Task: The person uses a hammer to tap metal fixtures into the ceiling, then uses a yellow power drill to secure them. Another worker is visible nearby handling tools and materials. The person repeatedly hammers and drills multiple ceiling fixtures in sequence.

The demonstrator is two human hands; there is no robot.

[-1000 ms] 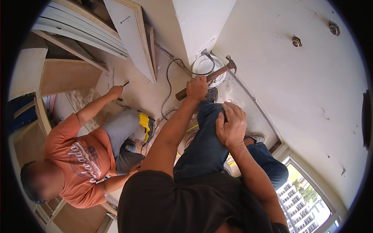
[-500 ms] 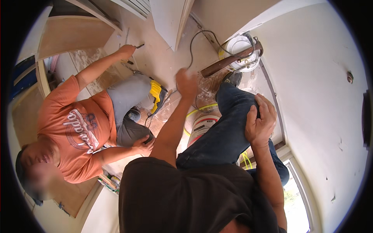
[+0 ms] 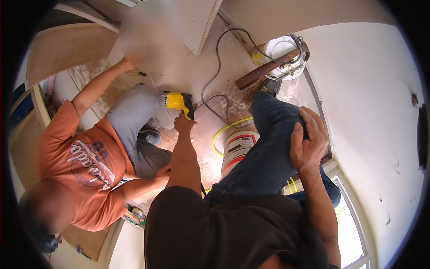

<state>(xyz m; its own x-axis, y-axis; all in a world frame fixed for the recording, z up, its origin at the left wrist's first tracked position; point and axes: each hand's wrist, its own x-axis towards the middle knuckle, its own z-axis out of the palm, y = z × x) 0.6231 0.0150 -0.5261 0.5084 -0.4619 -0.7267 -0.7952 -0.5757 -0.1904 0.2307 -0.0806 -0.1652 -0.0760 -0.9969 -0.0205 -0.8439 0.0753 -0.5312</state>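
Note:
My left hand (image 3: 184,124) is closed around the handle of a yellow and black corded power drill (image 3: 177,100). The tool lies sideways just above the floor, beside a co-worker's grey-trousered knee; its front end is partly hidden by that leg. My right hand (image 3: 310,145) rests on my own knee in blue jeans (image 3: 277,134), fingers stretched out and holding nothing. From the drill, a dark cord (image 3: 218,58) loops over the floor toward a white bucket with a lid (image 3: 283,47). A brown angled strip (image 3: 262,74) leans across that bucket.
The co-worker (image 3: 96,166) in an orange shirt sits close on my left, one arm reaching forward. Between us stands a white and red bucket (image 3: 238,150), with a yellow hose (image 3: 219,134) curving behind it. A white wall (image 3: 371,103) borders my right side.
My left hand has moved left and down from over the floor and taken the drill by its handle. The drill has turned and lies more level. My right hand stays on my knee.

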